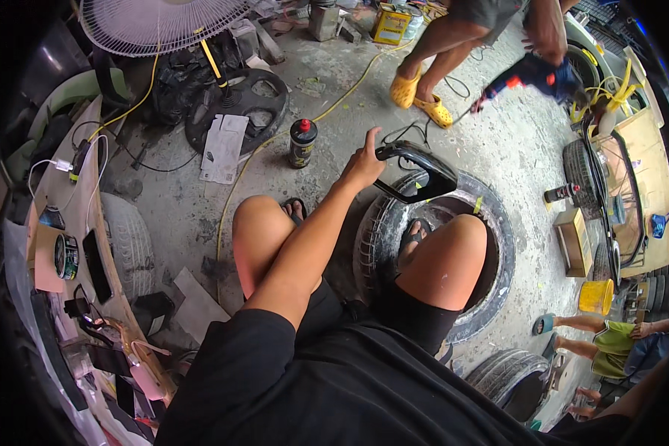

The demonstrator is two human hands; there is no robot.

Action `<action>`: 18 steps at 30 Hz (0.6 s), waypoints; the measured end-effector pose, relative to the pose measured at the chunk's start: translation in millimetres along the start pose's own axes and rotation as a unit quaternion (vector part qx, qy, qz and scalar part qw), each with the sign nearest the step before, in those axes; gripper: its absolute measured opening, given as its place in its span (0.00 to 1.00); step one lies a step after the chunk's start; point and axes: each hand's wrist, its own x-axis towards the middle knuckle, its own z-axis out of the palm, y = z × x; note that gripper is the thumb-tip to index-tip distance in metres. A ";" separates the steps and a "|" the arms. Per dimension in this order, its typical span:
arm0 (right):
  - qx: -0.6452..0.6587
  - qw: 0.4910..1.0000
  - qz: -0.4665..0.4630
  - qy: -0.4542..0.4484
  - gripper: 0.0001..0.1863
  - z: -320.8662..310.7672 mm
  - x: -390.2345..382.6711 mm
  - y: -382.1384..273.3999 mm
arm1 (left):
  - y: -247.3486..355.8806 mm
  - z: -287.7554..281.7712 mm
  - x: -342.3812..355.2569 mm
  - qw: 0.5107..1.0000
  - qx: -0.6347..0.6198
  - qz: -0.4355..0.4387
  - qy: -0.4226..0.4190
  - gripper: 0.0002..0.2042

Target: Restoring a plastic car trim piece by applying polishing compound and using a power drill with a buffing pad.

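Note:
My left hand [363, 162] reaches forward and grips the left end of a glossy black frame-like shell [432, 172], which looks like a car side mirror housing. One finger sticks up while the others close around its edge. The shell is above a worn tire [498, 223] that lies flat between and beside my legs. Left of my hand, a black bottle with a red cap [302, 143] stands on the floor. My right arm runs off past the lower right edge, so its hand is out of sight.
Ahead, a person in yellow clogs [404, 89] holds a blurred dark blue and red power tool [531, 80]. A fan [163, 22] on a round black base [267, 97] stands at far left. A yellow cord [227, 215] crosses the floor. A cluttered wooden bench [89, 201] lines my left.

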 end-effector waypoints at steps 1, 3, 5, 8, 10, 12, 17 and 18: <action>-0.004 1.000 0.012 0.000 0.20 -1.7 -6.2 3.6 | -2.3 0.5 -0.2 1.000 -0.005 -0.003 0.003 0.36; -0.014 0.999 0.035 0.005 0.20 -3.8 -17.6 12.0 | -6.0 0.6 2.4 0.999 -0.024 -0.021 -0.010 0.36; -0.022 0.998 0.062 0.009 0.20 -6.5 -32.4 19.3 | -6.1 0.3 5.4 1.000 -0.016 -0.018 -0.002 0.36; -0.030 0.994 0.108 0.011 0.19 -9.3 -55.9 29.4 | -2.5 -0.6 5.3 0.999 -0.010 -0.031 -0.010 0.36; -0.034 0.991 0.132 0.012 0.19 -9.1 -67.1 37.8 | -2.7 -0.7 3.9 0.999 -0.001 -0.032 -0.007 0.36; -0.033 0.988 0.148 0.015 0.18 -4.4 -71.2 48.6 | -6.8 -0.8 4.2 1.000 -0.010 -0.009 0.004 0.36; -0.028 0.981 0.189 0.012 0.18 9.7 -78.5 76.4 | -2.3 -2.1 2.4 1.000 0.012 -0.025 -0.005 0.36; -0.027 0.980 0.197 0.011 0.18 13.2 -78.4 81.4 | -1.9 -3.5 3.1 0.999 0.014 -0.028 -0.006 0.36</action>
